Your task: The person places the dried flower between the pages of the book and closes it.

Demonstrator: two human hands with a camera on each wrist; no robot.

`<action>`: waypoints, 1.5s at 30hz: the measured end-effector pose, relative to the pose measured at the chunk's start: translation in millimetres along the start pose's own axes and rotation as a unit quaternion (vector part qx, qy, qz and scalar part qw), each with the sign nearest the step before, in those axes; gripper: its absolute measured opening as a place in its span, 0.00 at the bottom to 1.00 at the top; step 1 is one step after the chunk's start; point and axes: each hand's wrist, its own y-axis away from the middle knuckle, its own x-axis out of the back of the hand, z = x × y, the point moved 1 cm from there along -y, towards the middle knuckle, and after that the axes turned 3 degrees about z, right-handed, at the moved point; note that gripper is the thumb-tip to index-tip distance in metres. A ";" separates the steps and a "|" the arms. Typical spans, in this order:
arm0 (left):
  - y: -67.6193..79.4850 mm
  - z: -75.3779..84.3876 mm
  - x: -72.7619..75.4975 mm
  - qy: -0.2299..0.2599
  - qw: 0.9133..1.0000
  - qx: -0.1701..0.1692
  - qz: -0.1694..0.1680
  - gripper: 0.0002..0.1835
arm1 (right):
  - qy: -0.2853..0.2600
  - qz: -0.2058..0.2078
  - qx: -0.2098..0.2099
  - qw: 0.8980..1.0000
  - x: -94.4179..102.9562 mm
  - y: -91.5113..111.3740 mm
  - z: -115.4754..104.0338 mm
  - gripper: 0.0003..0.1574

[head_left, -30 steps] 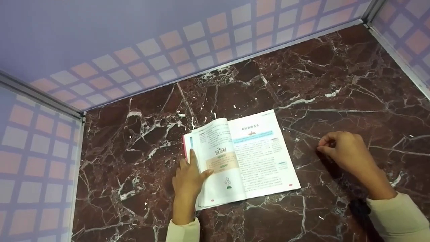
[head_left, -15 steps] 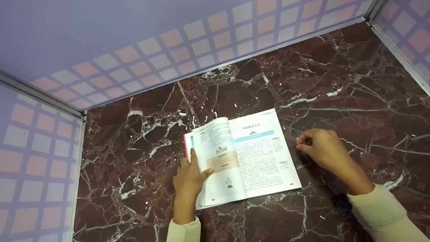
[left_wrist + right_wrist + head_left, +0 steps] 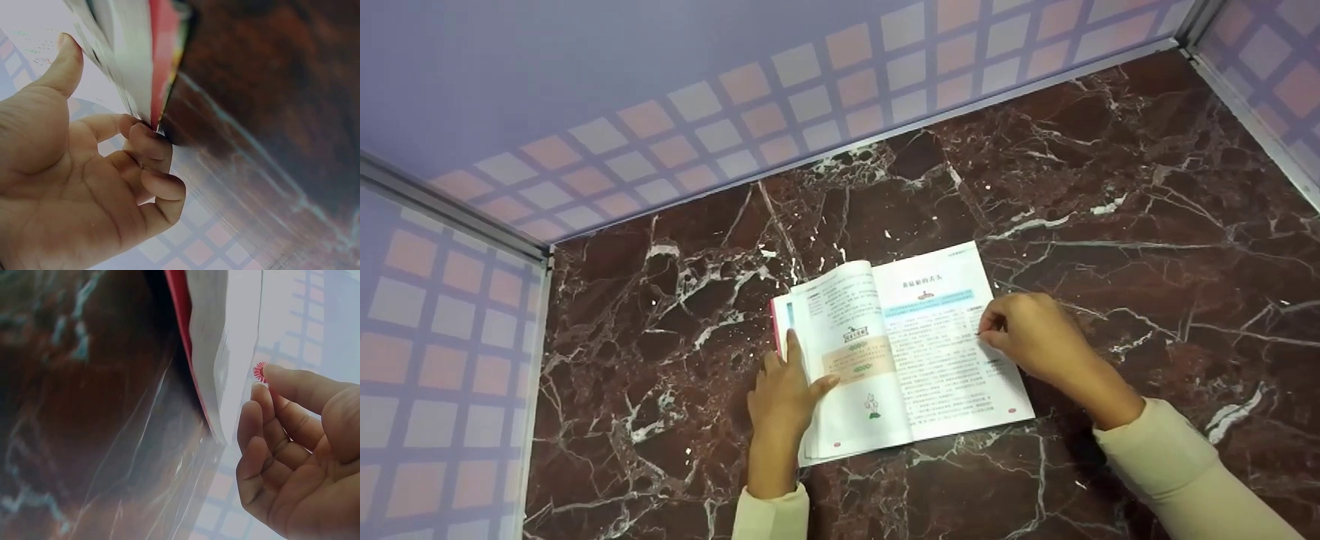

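An open book (image 3: 941, 375) lies with its printed pages up, the left page bowing near the spine. My left hand (image 3: 780, 397) rests along its left edge, index finger stretched over the margin and thumb laid on the page. The left wrist view shows the other fingers bent beside the red cover (image 3: 163, 50). Above the right page's outer edge, my right hand (image 3: 1031, 334) pinches a small round red sticker-like piece (image 3: 259, 372) with radiating lines between thumb and index finger. Most of that piece is hidden by the thumb, and its kind is unclear.
The book lies on a dark red-brown marble-patterned tabletop (image 3: 1110, 225) with white veins. A lilac panel (image 3: 697, 60) with pink and white squares stands along the back, with similar panels on the left (image 3: 442, 375) and right (image 3: 1271, 82).
My right hand has moved left, from the bare tabletop to over the right page's outer edge, still pinching. The left hand and the book have stayed in place.
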 end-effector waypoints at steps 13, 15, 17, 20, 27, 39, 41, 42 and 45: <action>-0.4 -0.4 -0.4 0.002 1.000 0.005 -0.003 0.54 | 0.010 -0.050 -0.013 0.999 -14.2 -5.9 -14.3 0.09; -0.3 -0.2 -0.3 0.004 1.000 0.006 -0.002 0.53 | 0.007 -0.058 -0.010 0.998 -15.9 -6.3 -16.1 0.10; -0.5 0.5 -0.1 0.004 1.000 0.006 -0.001 0.53 | 0.007 -0.063 -0.004 0.998 -17.1 -7.0 -18.0 0.10; -0.7 1.3 0.3 0.004 1.000 0.006 0.000 0.53 | 0.012 -0.066 0.010 0.998 -19.8 -7.8 -20.7 0.11; 0.0 1.2 0.7 0.002 1.000 0.005 0.003 0.54 | 0.017 -0.069 0.020 0.997 -25.8 -10.3 -22.9 0.11; -0.3 0.7 -0.3 0.000 1.000 0.003 0.003 0.54 | 0.011 -0.058 0.015 0.998 -30.9 -12.7 -22.0 0.11; -0.4 0.7 -0.3 -0.002 1.000 0.003 0.004 0.54 | 0.012 -0.057 0.015 0.998 -31.4 -12.9 -22.2 0.11; -0.3 0.7 -0.3 -0.003 1.000 0.002 0.005 0.54 | 0.013 -0.057 0.015 0.998 -31.5 -13.1 -22.3 0.11; 0.0 0.5 -0.2 -0.006 1.000 0.002 0.006 0.53 | 0.016 -0.057 0.016 0.998 -31.9 -13.8 -22.6 0.11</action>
